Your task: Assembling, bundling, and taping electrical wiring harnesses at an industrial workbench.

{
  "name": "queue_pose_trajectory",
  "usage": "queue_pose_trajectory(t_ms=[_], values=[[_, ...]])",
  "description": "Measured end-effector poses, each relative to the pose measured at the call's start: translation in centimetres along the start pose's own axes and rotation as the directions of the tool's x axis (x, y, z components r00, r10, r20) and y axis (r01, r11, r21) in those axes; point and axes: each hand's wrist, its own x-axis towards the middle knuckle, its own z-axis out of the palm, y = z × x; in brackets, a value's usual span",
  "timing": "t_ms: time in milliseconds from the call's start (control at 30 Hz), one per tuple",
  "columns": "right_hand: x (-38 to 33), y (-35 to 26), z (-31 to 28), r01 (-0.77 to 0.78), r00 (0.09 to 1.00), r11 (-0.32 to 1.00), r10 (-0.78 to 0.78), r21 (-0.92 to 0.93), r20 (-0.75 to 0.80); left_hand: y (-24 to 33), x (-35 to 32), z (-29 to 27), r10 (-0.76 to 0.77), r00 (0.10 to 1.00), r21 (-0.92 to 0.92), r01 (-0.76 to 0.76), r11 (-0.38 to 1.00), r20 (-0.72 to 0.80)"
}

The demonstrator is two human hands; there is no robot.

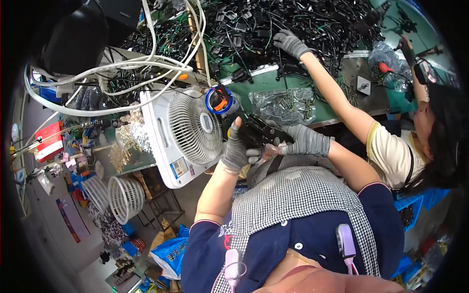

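In front of my apron, both my gloved hands are closed around a dark black part (254, 131), whose exact kind I cannot make out. My left hand (236, 150) grips its left side, with the bare thumb tip pointing up. From the right, my right hand (308, 140) holds the other end, fingers bent inward. A small pale pinkish piece (270, 152) shows between the hands, too blurred to name. Just beyond them lies a clear plastic bag (286, 105) with small metal pieces. A blue-rimmed container (220, 100) with something orange inside stands beyond my left hand.
A white fan (193, 127) stands close on my left, with white cables (161, 63) above it. Black cabled parts (312, 24) are heaped across the green bench (330, 90). At right, a co-worker's gloved hand (292, 45) reaches onto the heap. White baskets (126, 199) stand lower left.
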Motion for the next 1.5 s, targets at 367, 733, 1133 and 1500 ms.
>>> queue_pose_trajectory(t_ms=[367,733,1133,1500], values=[[-0.9,2.0,-2.2,-0.228,0.965,0.808,0.264,-0.543,-0.012,0.8,2.7,-0.7,0.001,1.000,-0.032,-0.001,0.999,0.014],[3.1,4.8,-14.8,-0.345,0.370,0.938,0.139,0.003,-0.919,4.8,21.8,-4.1,0.514,0.781,0.917,-0.182,-0.355,0.354],[3.6,10.5,-30.9,-0.869,0.475,-0.041,0.210,-0.493,-0.855,6.0,35.1,-1.3,0.325,0.946,0.351,0.307,-0.885,-0.006],[5.9,17.2,-21.9,-0.690,0.682,0.477,0.179,-0.544,-0.709,4.0,20.5,-5.3,0.318,0.947,0.489,-0.301,0.818,0.052]])
